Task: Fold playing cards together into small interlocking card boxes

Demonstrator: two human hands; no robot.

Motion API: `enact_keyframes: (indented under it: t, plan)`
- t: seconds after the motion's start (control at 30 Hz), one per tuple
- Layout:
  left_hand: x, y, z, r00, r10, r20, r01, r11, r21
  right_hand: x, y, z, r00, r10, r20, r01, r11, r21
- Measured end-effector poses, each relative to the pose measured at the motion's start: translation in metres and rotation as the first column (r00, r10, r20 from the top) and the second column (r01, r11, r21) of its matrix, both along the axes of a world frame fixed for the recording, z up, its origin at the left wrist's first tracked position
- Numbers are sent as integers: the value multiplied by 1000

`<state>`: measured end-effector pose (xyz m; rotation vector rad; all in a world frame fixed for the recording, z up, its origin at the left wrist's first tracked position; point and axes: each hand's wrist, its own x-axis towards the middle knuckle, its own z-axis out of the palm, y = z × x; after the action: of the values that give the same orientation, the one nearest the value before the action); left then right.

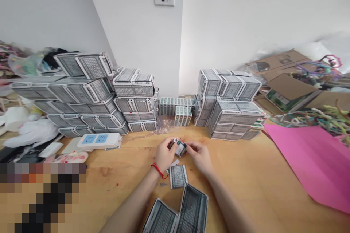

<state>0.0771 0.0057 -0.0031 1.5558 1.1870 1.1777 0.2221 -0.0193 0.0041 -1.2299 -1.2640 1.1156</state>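
My left hand (164,153), with a red cord bracelet at its wrist, closes on a folded playing card (180,149). A dark green and black patch shows on the upper part of this card. The fingertips of my right hand (201,156) pinch the card's right edge. Just below lies a loose playing card (178,177) with its grey patterned back up. A small white slip partly shows beside my left wrist. Nearest to me stands an open-topped structure (193,202) folded from the same grey cards, between my forearms.
Tall stacks of card-built blocks stand at the left (90,91) and right (235,116). Between them are rows of small card packs (182,115). A white power strip (98,141) lies left, pink paper (314,167) right, cardboard boxes (290,91) behind it.
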Motion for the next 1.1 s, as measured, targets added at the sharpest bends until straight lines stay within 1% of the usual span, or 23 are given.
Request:
enact_keyframes:
  t: [0.1, 0.3, 0.4, 0.53, 0.6, 0.73, 0.87, 1.0, 1.1]
  plan:
    - [1, 1, -2, 999, 45, 14, -45, 999, -15, -1, -1, 1, 999, -22, 32, 22, 1000, 19]
    - [0, 2, 1, 993, 91, -81, -88, 996, 34, -4, -5, 3, 994, -50, 94, 47, 999, 27]
    - [-1, 0, 3, 990, 72, -122, -66, 996, 51, -5, -5, 4, 992, -36, 122, 32, 999, 39]
    - [0, -3, 6, 987, 18, -158, -6, 997, 80, -6, -5, 2, 987, -21, 159, 10, 998, 66]
    - [1, -3, 7, 989, -8, -146, 19, 997, 69, -6, -5, 0, 985, -19, 169, 3, 996, 93]
    - [0, -2, 9, 997, -35, -71, 36, 999, 12, -5, -5, 0, 985, 8, 173, -32, 990, 134]
    - [0, -3, 10, 999, -39, -19, 39, 999, -33, -5, -5, 1, 987, 25, 157, -48, 989, 143]
    - [0, -3, 13, 995, -79, 53, 84, 992, -91, -6, -7, 2, 988, 54, 141, -74, 987, 141]
    - [1, -1, 12, 992, -87, 90, 98, 986, -132, -8, -7, 2, 994, 22, 105, -35, 992, 124]
